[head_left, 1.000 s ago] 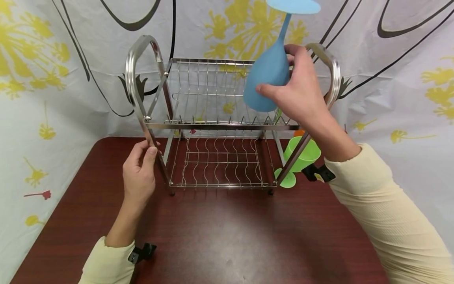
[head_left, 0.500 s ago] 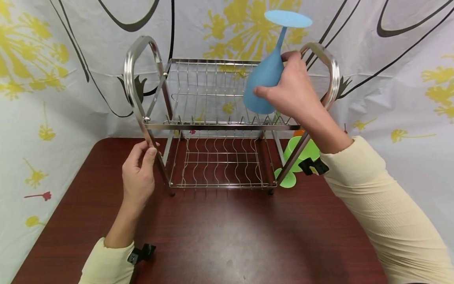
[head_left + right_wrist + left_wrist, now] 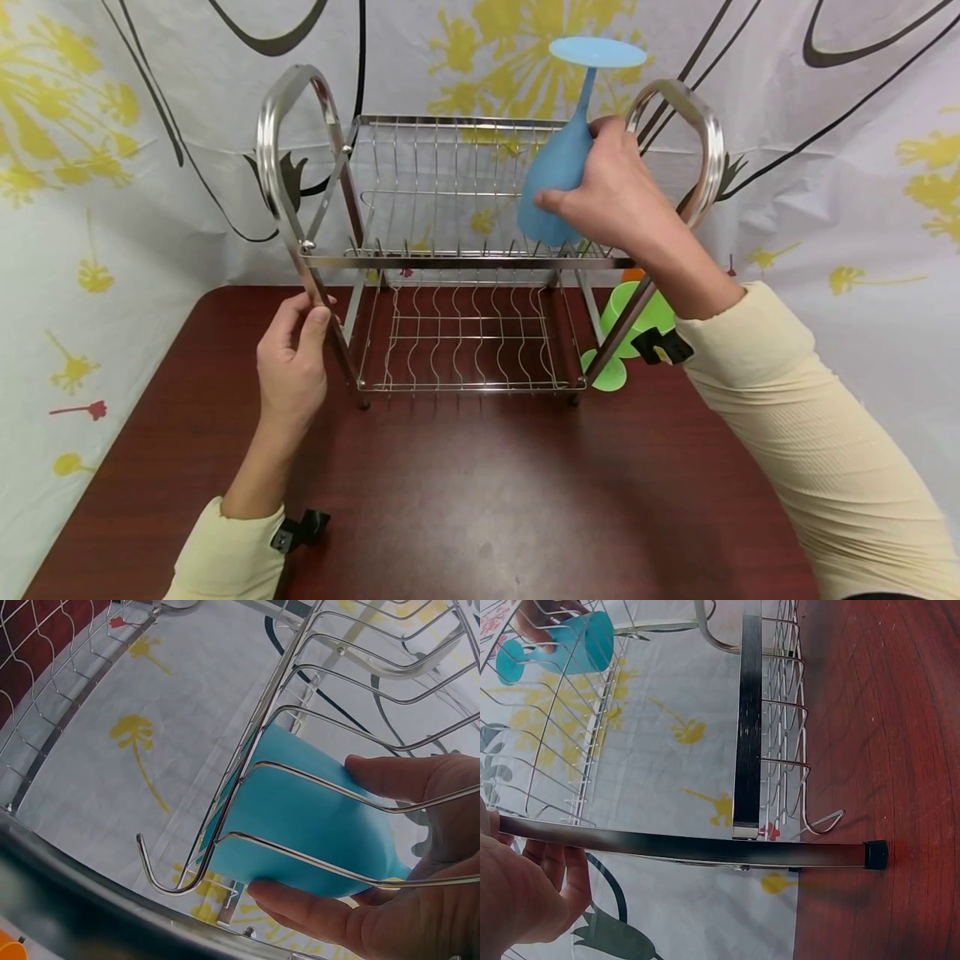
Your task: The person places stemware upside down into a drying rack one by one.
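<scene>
A blue wine glass (image 3: 558,171) is held upside down at the right end of the rack's upper tier, its round foot on top. My right hand (image 3: 622,187) grips its bowl, thumb in front and fingers behind. In the right wrist view the bowl (image 3: 307,817) shows behind the tier's wires, its rim right at the rack's wire floor. My left hand (image 3: 294,354) pinches the front left leg of the metal dish rack (image 3: 468,263). The left wrist view shows that hand (image 3: 532,892) wrapped at the leg (image 3: 667,846).
Beside the rack's right leg stand a green cup (image 3: 637,321) and a green round foot (image 3: 609,373), with something orange (image 3: 633,274) behind. The rack's lower wire tier (image 3: 465,337) sits low over the dark red table (image 3: 465,500). A patterned sheet (image 3: 135,217) hangs behind.
My right hand has lowered the wine glass slightly and turned it more upright, its foot shifting left and down. The left hand keeps its place on the rack leg.
</scene>
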Demonstrator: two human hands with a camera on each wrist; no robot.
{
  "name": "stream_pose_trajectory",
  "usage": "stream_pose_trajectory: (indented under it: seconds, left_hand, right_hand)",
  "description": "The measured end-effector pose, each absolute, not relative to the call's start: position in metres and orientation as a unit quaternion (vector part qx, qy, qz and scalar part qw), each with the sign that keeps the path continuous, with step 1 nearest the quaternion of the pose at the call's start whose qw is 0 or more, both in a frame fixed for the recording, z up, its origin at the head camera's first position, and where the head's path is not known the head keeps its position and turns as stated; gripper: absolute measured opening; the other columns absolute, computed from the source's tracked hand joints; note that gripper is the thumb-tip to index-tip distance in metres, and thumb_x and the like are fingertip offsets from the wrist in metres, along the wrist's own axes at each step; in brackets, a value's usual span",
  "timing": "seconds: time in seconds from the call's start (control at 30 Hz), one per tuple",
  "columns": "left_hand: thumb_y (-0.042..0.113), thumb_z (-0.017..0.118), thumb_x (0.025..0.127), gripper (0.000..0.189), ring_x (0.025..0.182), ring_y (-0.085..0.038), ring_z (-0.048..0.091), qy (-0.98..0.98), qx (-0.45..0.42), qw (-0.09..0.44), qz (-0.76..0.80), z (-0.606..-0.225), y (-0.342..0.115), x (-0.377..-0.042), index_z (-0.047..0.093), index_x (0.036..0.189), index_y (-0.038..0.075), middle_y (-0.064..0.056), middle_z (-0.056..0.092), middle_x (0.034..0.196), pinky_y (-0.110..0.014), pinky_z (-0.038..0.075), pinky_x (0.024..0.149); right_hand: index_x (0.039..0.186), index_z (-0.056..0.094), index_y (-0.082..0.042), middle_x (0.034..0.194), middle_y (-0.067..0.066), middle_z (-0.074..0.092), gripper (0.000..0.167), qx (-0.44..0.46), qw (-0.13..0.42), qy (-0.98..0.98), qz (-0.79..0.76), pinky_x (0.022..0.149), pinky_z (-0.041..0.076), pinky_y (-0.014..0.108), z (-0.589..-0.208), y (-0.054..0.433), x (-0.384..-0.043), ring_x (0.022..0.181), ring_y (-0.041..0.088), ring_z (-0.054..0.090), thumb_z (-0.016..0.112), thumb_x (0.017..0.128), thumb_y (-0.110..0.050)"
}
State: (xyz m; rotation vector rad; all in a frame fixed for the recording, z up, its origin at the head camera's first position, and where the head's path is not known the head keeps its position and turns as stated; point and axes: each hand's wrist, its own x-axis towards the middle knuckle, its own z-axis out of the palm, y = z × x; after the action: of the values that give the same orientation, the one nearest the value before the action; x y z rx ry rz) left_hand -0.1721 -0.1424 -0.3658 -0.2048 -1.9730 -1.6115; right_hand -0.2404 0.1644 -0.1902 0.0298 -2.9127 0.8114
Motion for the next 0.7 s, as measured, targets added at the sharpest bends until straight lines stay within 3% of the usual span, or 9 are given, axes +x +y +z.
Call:
stream_pose_trajectory:
  seconds: [0.27,0.7]
  left_hand:
    - [0.013,0.055,0.100,0.021,0.088,-0.011,0.057,-0.737,-0.075,0.291,-0.606,-0.3638,-0.1415,-0.1707,0.065,0.111,-0.001,0.005,0.062,0.092,-0.020,0.044,0.078]
    - [0.013,0.055,0.100,0.022,0.086,-0.009,0.059,-0.737,-0.077,0.281,-0.610,-0.3635,-0.1422,-0.1667,0.064,0.110,-0.004,0.009,0.063,0.090,-0.020,0.047,0.077]
  right_hand:
    - [0.151,0.010,0.000,0.150,0.025,0.026,0.093,0.012,0.062,-0.964,0.258,0.108,0.038,0.050,-0.1893,0.1651,-0.2397,0.135,0.037,0.036,0.067,0.088,-0.037]
    - [0.152,0.010,0.003,0.149,0.028,0.028,0.091,0.015,0.065,-0.967,0.247,0.107,0.038,0.053,-0.1892,0.1650,-0.2363,0.135,0.040,0.036,0.066,0.089,-0.033]
